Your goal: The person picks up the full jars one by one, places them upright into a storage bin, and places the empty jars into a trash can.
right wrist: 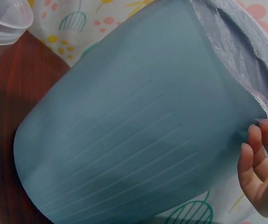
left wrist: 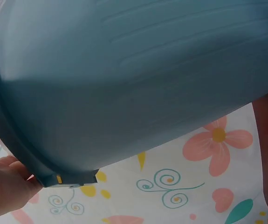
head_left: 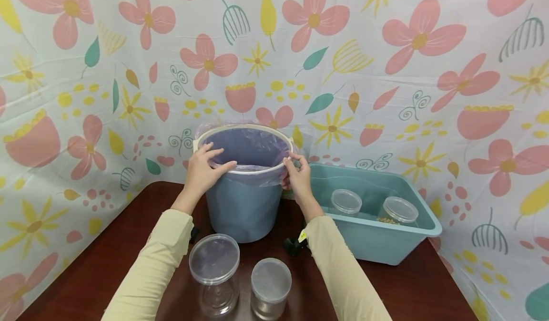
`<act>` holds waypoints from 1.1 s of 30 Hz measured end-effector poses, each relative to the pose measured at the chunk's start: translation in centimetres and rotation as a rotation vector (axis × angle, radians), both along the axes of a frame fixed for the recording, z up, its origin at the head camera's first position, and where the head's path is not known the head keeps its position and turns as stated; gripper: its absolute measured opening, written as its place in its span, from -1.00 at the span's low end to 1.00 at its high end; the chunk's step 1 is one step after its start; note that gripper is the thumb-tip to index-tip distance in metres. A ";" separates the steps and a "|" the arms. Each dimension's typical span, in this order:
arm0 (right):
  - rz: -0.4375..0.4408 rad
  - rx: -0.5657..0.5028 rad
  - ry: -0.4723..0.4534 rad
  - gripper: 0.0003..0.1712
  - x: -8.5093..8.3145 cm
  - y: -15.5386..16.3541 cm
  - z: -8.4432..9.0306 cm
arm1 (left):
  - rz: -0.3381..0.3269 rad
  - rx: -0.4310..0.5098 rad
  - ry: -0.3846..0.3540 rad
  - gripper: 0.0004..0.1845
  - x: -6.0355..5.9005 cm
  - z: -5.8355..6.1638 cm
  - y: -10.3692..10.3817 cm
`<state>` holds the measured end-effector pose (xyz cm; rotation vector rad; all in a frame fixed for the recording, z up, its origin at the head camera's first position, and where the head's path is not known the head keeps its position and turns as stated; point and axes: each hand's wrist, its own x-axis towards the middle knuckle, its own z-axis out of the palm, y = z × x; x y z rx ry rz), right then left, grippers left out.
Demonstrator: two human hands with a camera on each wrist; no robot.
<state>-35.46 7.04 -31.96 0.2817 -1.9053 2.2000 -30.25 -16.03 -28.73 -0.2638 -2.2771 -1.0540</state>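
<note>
A blue-grey trash can (head_left: pixel 244 211) stands upright, with a thin purplish plastic trash bag (right wrist: pixel 236 56) lining it and folded over its top. A white ring (head_left: pixel 249 172) sits round the mouth over the bag. My left hand (head_left: pixel 202 170) grips the left side of the rim, fingers over the ring and thumb stretched along the front. In the left wrist view, fingers of that hand (left wrist: pixel 10 182) touch a tab at the rim. On the right side, my right hand (head_left: pixel 299 175) pinches the bag's edge between thumb and finger, close beside the ring.
Two clear lidded jars, a taller jar (head_left: pixel 214 273) and a shorter jar (head_left: pixel 271 287), stand in front of the trash can. To the right, a teal tub (head_left: pixel 369 235) holds two lidded containers, one container (head_left: pixel 399 210) with small yellowish pieces. A floral cloth (head_left: pixel 266 63) hangs behind.
</note>
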 end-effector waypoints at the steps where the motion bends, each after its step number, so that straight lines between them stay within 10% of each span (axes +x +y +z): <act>1: 0.000 -0.002 -0.002 -0.56 0.0 0.0 0.1 | -0.004 -0.009 0.016 -0.48 0.1 -0.1 0.0; 13: 0.018 -0.018 -0.011 -0.56 -0.2 0.1 0.0 | 0.012 0.025 0.212 -0.74 2.7 -1.2 -0.2; 33: 0.011 0.009 -0.001 -0.58 0.1 0.3 0.0 | -0.024 -0.002 0.192 -0.82 8.7 -5.9 -0.9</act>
